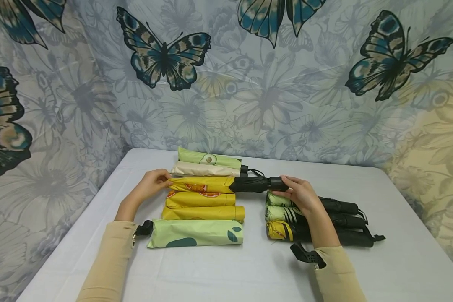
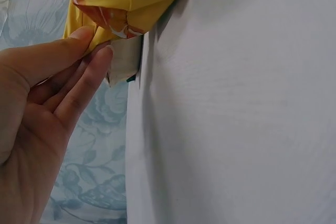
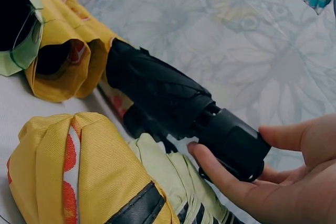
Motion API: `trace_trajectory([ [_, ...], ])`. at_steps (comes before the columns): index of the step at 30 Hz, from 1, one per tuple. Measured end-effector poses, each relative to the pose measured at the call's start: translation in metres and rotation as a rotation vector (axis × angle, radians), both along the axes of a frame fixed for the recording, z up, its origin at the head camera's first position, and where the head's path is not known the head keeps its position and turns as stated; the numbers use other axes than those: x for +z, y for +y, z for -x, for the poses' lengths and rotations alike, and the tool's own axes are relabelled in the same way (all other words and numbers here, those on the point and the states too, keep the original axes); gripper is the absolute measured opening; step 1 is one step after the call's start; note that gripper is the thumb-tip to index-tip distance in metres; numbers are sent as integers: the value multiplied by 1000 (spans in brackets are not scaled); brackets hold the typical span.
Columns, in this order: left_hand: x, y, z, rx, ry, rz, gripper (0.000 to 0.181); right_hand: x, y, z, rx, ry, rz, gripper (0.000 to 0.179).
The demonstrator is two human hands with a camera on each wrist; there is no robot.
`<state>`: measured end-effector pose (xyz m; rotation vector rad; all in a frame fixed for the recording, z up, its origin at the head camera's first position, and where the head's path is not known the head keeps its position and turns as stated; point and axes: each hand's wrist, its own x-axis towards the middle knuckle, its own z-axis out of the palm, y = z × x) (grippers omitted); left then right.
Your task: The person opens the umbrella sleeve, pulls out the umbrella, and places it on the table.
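Umbrella (image 1: pixel 249 184), pinched by left hand (image 1: pixel 152 183) and right hand (image 1: pixel 300 193), seemingly hovers inside table (image 1: pixel 219 270) edges.

Head view faces forward, down over the table (image 1: pixel 264 272); close wrist views apparently share the held yellow pouch (image 1: pixel 217 183).

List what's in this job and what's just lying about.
Job:
yellow orange-print fabric sleeve, in left hand
black cloth umbrella, in right hand

Apparently lying about:
two yellow tubular fabric sleeves
leafy pale green fabric sleeve
green avocado-print fabric sleeve
cream cloth umbrella
three rolled, black-handled umbrellas
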<state>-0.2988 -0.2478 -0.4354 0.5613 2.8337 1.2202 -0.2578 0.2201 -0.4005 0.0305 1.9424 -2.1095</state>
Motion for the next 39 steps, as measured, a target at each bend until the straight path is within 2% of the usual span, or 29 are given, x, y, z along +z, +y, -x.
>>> trace_trajectory([
  [3,0,-2,0,14,12,12,6,-1,0,0,-1,3,11,64],
  [8,0,-6,2,41,22,26,6,0,2,-2,-7,21,-45,66],
  [14,2,-4,2,22,-21,38,8,1,3,-2,13,52,-86,61],
  [21,-1,1,1,-14,-81,-15,34,1,3,-1,-4,21,-42,62],
  [24,-3,4,2,-33,-98,-14,33,1,3,-2,-8,20,-36,66],
  [27,-6,5,3,-50,-65,14,20,0,3,-2,-2,27,-35,67],
  [31,-7,6,4,-62,16,52,6,0,2,-2,-5,25,-32,65],
  [34,-6,6,4,-59,41,65,5,1,2,-2,-11,14,-31,64],
  [39,-4,6,3,-51,36,70,6,2,3,-3,-5,24,-39,64],
])
